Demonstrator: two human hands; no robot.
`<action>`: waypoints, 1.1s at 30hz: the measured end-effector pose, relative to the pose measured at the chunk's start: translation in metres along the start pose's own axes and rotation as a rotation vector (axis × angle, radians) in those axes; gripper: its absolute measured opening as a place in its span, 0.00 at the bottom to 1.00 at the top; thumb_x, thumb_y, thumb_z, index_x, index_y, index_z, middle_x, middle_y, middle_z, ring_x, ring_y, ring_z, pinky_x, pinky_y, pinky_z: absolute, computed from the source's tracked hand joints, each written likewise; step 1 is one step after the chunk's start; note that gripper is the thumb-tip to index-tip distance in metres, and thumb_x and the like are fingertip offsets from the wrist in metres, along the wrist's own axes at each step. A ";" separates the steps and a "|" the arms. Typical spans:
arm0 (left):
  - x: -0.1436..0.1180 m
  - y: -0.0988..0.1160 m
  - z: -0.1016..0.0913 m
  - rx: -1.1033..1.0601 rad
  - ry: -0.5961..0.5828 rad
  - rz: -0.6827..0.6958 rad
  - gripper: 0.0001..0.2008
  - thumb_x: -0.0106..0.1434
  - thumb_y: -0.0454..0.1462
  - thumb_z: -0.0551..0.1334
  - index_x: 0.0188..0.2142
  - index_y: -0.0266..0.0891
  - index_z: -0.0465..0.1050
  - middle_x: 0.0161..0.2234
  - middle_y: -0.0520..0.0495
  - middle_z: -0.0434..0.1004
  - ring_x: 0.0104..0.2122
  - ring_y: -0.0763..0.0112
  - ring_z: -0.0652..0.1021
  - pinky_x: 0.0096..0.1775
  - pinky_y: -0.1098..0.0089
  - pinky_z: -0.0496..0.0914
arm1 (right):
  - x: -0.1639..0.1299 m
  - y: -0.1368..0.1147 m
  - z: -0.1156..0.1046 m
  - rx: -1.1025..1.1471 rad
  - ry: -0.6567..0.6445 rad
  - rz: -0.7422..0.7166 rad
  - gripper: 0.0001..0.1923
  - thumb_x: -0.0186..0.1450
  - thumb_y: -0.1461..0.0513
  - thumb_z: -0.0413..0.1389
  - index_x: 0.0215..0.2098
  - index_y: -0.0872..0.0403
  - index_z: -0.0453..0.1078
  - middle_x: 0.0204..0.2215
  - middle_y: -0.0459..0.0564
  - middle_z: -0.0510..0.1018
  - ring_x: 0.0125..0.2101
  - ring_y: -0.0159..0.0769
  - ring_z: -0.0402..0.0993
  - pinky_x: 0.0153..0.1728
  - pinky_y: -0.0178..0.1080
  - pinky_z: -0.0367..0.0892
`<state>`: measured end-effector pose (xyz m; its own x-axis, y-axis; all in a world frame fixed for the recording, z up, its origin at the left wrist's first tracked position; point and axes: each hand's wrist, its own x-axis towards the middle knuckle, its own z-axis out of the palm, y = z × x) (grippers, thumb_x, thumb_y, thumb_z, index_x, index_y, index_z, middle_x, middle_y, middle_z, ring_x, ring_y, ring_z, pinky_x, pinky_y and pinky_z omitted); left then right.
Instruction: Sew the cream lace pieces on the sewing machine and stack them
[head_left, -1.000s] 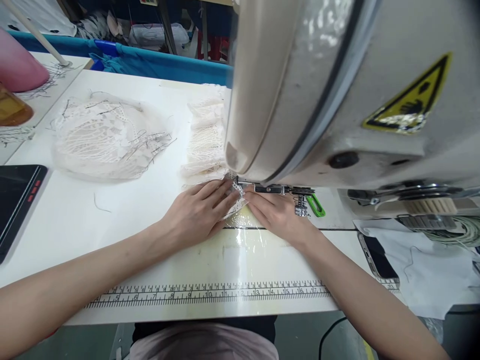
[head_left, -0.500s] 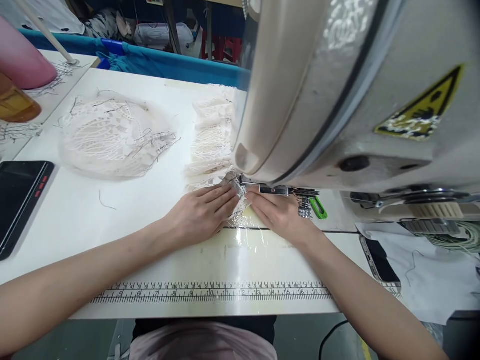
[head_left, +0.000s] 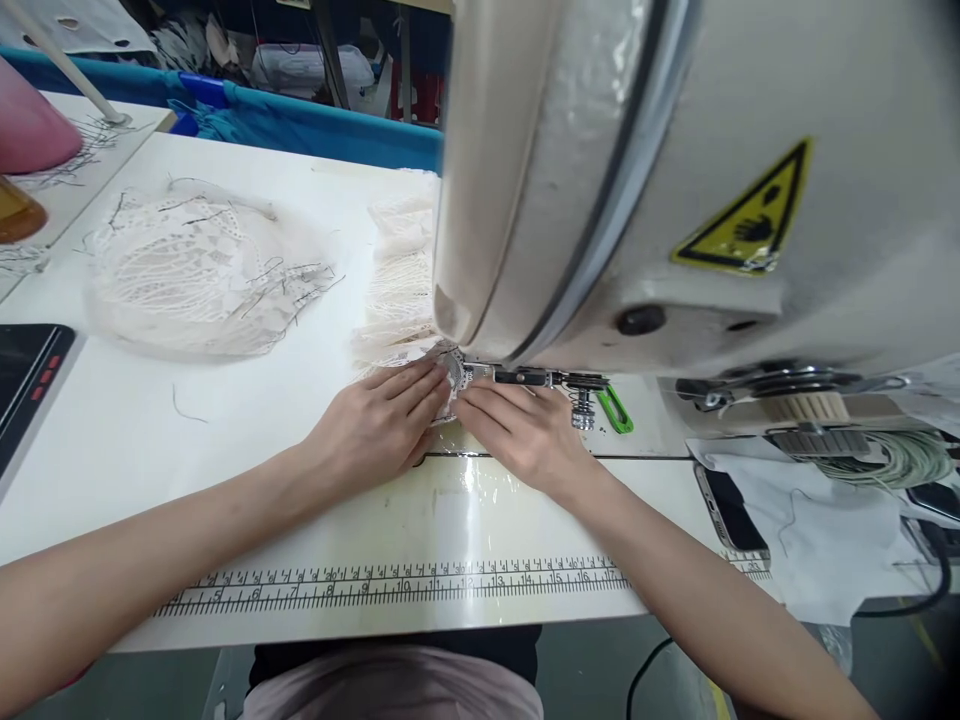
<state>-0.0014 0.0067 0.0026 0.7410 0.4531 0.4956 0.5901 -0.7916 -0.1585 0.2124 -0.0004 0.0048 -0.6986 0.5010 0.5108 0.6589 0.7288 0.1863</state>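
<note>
My left hand (head_left: 375, 428) lies flat, fingers together, pressing a small white lace piece (head_left: 444, 385) onto the sewing table (head_left: 247, 420). My right hand (head_left: 519, 432) presses the same piece from the right, fingertips close to the presser foot (head_left: 480, 372). The big cream sewing machine head (head_left: 660, 180) looms over both hands and hides the needle. Sewn lace (head_left: 397, 270) trails away behind the machine.
A heap of white lace pieces (head_left: 202, 270) with loose dark threads lies at the left. A dark tablet (head_left: 26, 385) sits at the left edge, a phone (head_left: 731, 515) on white cloth at the right. A printed ruler (head_left: 390, 585) runs along the near edge. A green clip (head_left: 613, 407) lies by the foot.
Both hands have stayed pressed on the lace at the presser foot. The view has shifted slightly to the right, so everything sits a little further left.
</note>
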 end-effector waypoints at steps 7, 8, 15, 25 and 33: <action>0.000 0.002 -0.001 -0.008 -0.024 -0.012 0.16 0.69 0.33 0.52 0.48 0.30 0.76 0.49 0.38 0.78 0.48 0.56 0.80 0.47 0.60 0.77 | 0.000 -0.002 -0.001 0.035 0.001 0.015 0.10 0.65 0.72 0.54 0.39 0.54 0.72 0.36 0.40 0.82 0.38 0.26 0.76 0.33 0.32 0.65; 0.000 0.002 -0.002 -0.006 -0.026 -0.013 0.16 0.69 0.33 0.52 0.48 0.30 0.76 0.49 0.38 0.78 0.48 0.56 0.80 0.47 0.60 0.77 | 0.000 -0.001 -0.001 0.035 0.003 0.014 0.10 0.65 0.72 0.54 0.39 0.54 0.72 0.36 0.39 0.82 0.37 0.26 0.76 0.34 0.32 0.66; 0.001 0.002 -0.001 0.012 -0.035 -0.029 0.17 0.69 0.33 0.51 0.46 0.29 0.77 0.48 0.36 0.78 0.47 0.56 0.80 0.48 0.60 0.77 | -0.001 -0.002 -0.002 0.061 -0.035 0.046 0.11 0.66 0.72 0.52 0.40 0.51 0.72 0.38 0.39 0.82 0.38 0.26 0.76 0.31 0.34 0.64; 0.000 0.003 0.002 0.017 -0.094 -0.058 0.16 0.67 0.35 0.55 0.49 0.29 0.74 0.51 0.35 0.76 0.50 0.54 0.78 0.48 0.59 0.76 | -0.005 0.001 0.002 0.025 -0.037 0.066 0.12 0.65 0.72 0.53 0.41 0.52 0.72 0.40 0.40 0.82 0.37 0.25 0.76 0.29 0.34 0.60; 0.001 0.005 0.002 0.026 -0.100 -0.074 0.17 0.67 0.35 0.54 0.51 0.29 0.73 0.52 0.34 0.76 0.50 0.54 0.78 0.44 0.61 0.76 | -0.010 0.007 0.008 0.121 -0.074 0.132 0.13 0.65 0.70 0.54 0.44 0.49 0.73 0.40 0.43 0.81 0.36 0.28 0.76 0.35 0.33 0.66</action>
<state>0.0026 0.0039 0.0003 0.7224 0.5501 0.4190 0.6518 -0.7440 -0.1470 0.2218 0.0035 -0.0059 -0.6303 0.6254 0.4601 0.7106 0.7033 0.0175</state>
